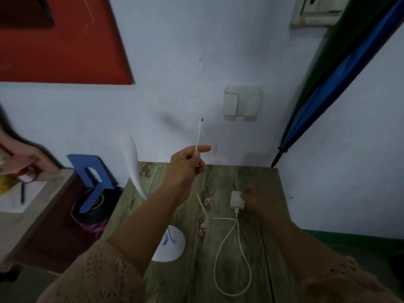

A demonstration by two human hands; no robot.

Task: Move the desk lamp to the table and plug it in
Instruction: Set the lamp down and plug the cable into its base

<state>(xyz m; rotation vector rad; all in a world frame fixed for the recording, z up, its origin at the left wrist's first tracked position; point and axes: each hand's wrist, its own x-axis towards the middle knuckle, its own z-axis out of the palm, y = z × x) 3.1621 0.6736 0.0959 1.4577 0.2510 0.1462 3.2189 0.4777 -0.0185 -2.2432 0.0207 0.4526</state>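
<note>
White is the colour of everything that matters in the head view, my only one: the desk lamp [167,241] already stands on the grey-green wooden table [258,248], its round base near the left edge and its curved head arching up toward the wall, so I judge the moving half of the job done and the plugging half under way. My left hand [188,165] is raised above the table with thumb and fingers pinched together on the charging cable [227,235] a little below its small connector [201,123], which sticks up free of the grip; I read that hold as keeping the tip exposed so it can be steered into the lamp's port, which I cannot see from here. From the pinch the cable drops to the tabletop, runs right and down in a loose loop, and ends at the power adapter [237,201]. My right hand [259,201] lies low on the table against that adapter, fingers touching its right side, but it is blurred and I cannot tell whether they are closed around it or only resting beside it. Holding both ends at once seems sensible, since the slack loop lies between them and neither end can snag. On the wall above sits a pale double wall plate [242,103], possibly the outlet or merely switches; I cannot say which.
</note>
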